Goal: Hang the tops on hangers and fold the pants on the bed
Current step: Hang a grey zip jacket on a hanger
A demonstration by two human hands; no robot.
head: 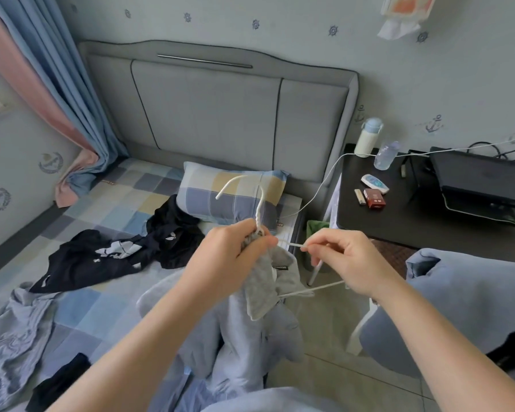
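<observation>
Left hand (229,251): centre of the frame, fingers curled round the neck of the white wire hanger (250,188) and the bunched collar of the light grey hooded top (268,283).
Right hand (348,260): just right of centre, pinching the hanger's thin arm between thumb and forefinger.
Top: hangs from the hands toward lower centre.
Bed (101,203): blue-and-yellow checked sheet, left half; crumpled black garment with white print (116,254) mid-left, pale blue garment (12,328) lower left.

Forearms reach forward and converge, left hand (229,257) clenched, right hand (350,263) pinching.
</observation>
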